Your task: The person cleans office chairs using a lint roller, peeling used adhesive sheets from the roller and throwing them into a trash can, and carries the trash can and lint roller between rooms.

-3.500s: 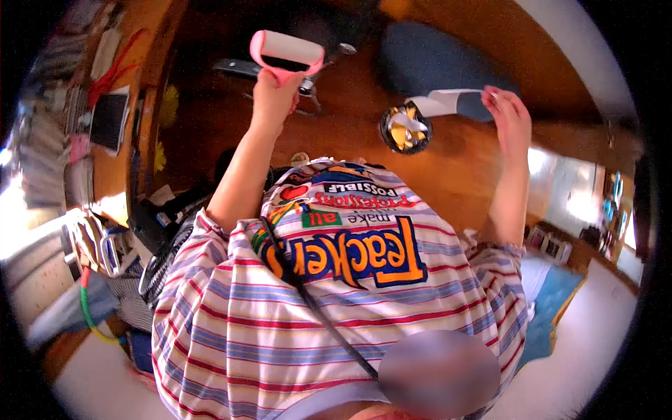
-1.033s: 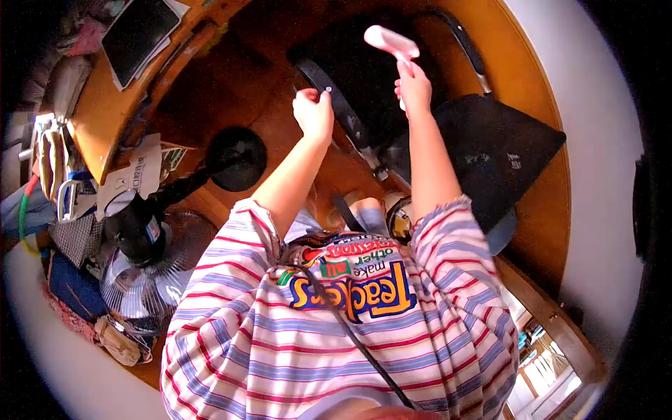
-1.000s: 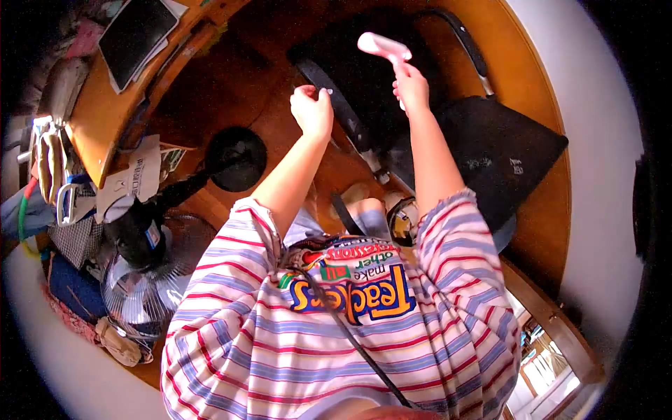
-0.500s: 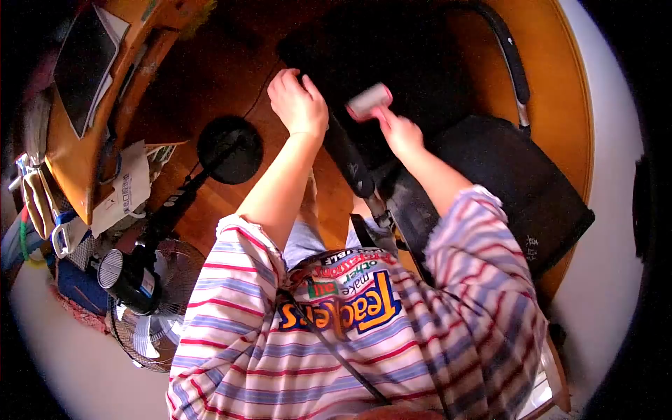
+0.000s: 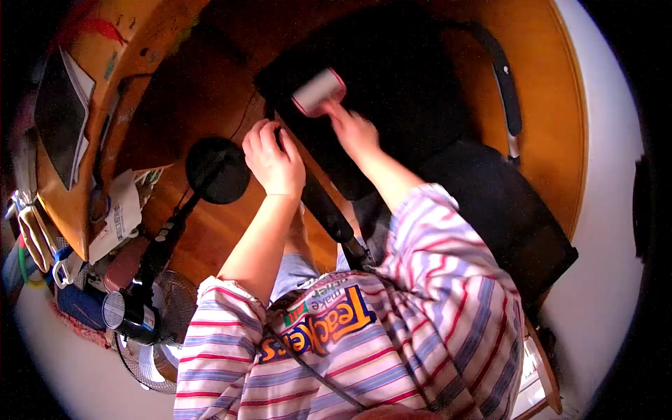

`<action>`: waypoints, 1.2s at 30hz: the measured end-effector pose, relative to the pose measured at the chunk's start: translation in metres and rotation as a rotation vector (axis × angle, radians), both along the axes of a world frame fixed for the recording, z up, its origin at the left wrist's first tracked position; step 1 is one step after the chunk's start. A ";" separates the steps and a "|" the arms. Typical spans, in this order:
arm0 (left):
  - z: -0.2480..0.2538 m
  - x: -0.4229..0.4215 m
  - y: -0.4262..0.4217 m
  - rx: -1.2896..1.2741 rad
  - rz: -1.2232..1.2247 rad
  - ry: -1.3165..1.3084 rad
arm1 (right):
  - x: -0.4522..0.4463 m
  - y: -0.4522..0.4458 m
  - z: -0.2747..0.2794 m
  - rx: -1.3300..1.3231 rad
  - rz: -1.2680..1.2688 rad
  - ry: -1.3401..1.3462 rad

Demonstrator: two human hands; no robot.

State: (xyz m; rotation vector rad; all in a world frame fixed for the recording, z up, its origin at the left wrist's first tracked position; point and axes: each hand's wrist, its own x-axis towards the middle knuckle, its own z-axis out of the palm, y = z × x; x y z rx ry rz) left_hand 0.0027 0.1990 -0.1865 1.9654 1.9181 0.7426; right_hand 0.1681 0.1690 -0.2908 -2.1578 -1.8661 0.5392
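Roller [image 5: 318, 92], with a pale barrel edged in pink, sits in the person's right hand [image 5: 355, 133], whose fingers are closed around its mostly hidden handle. The barrel is in front of the dark expanse of a black chair [image 5: 413, 77], just beyond the left hand; whether it touches the fabric cannot be told. The left hand [image 5: 274, 159] is palm down beside the front end of the padded armrest [image 5: 322, 210], its fingers bent and close together; its underside is hidden, so it cannot be told whether they grip anything. Across the chair, a second armrest [image 5: 509, 91] curves along the far side. Left of the left hand, a round black base [image 5: 218, 170] rests on the wooden floor [image 5: 203, 241], and a dark pole runs from it toward a wire-caged fan [image 5: 171, 318]. A printed paper bag [image 5: 120, 218] is near the pole, below the edge of a wooden desk [image 5: 63, 210] bearing a flat dark object [image 5: 59, 119] with white sheets. The person wears a striped shirt [image 5: 217, 343] with coloured lettering.
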 end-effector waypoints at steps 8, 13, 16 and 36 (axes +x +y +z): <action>0.001 0.001 0.000 -0.001 0.017 0.032 | 0.079 -0.007 0.056 -0.103 -0.065 0.060; 0.005 -0.001 -0.001 -0.031 0.003 0.033 | 0.068 0.142 0.009 -0.028 -0.145 -0.010; 0.005 -0.003 0.000 -0.049 -0.005 0.032 | 0.069 0.076 0.015 -0.127 -0.198 0.011; 0.002 -0.001 -0.001 -0.047 -0.013 0.018 | 0.102 -0.042 0.035 -0.319 -0.182 -0.096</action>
